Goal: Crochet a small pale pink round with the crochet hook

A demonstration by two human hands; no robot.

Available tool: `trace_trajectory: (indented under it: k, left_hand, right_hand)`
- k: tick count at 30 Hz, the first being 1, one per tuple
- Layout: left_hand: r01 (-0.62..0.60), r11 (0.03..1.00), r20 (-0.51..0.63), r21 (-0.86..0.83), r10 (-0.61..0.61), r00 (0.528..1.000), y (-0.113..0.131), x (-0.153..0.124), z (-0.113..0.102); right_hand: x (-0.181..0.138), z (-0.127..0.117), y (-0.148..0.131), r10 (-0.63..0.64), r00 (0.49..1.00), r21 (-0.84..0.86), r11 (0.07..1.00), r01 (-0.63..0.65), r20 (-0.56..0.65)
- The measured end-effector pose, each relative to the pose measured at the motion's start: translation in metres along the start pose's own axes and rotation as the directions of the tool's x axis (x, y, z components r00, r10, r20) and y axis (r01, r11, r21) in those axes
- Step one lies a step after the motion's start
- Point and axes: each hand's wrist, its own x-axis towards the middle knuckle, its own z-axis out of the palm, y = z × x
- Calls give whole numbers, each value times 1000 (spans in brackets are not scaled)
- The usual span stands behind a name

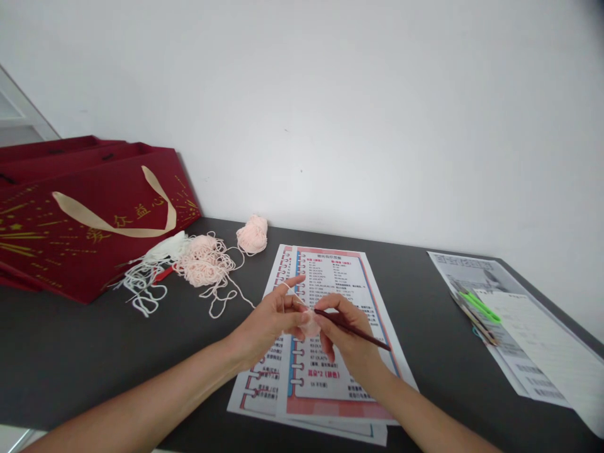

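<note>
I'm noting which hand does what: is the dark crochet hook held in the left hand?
No, the right hand grips the crochet hook, while the left hand pinches the small pale yarn piece.

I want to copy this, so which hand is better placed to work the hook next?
Probably the right hand: its grip holds the dark crochet hook, tip at the small pale pink piece. The left hand pinches that piece and carries the yarn, so it seems better for steadying.

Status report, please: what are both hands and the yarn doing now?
Left hand pinching small pale piece, yarn across a finger. Right hand gripping dark slim tool. Printed sheets beneath; no obstruction seen.
</note>
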Motion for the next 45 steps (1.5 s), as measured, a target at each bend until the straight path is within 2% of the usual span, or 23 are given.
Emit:
trace_trajectory:
  k: [8,15,19,21,24,29,31,34,38,45]
  left_hand:
    - [38,998,-24,-42,-39,999,6,-1,3]
    - [157,970,67,-183,-147,987,7,-2,1]
    - [187,962,78,-200,-174,982,7,-2,0]
    - [184,967,80,-178,-172,982,6,-2,0]
    - [107,992,39,-67,-105,994,4,-3,1]
    - [-27,997,-63,67,31,998,0,-2,3]
    - [-18,998,-58,59,21,998,0,-2,2]
    - [56,998,-13,-1,-56,998,0,-2,2]
    - [121,987,23,-101,-120,993,2,-2,2]
    - [142,985,49,-99,-137,989,7,-3,3]
  right_hand:
    - [2,-1,2,25,999,100,995,-28,24]
    - [3,-2,6,-22,998,207,978,9,59]
    - [-1,-1,4,-78,997,161,984,73,23]
    - [-3,-1,4,-87,996,122,989,84,19]
    - [-4,-2,3,-56,998,89,995,53,29]
    - [-2,-1,3,14,1000,161,987,-17,20]
    - [-2,0,4,11,1000,161,987,-13,13]
    - [-2,-1,6,-4,1000,149,989,4,1]
    - [-2,-2,7,-14,1000,204,979,15,-7]
    - [-1,0,4,37,998,347,936,-52,49]
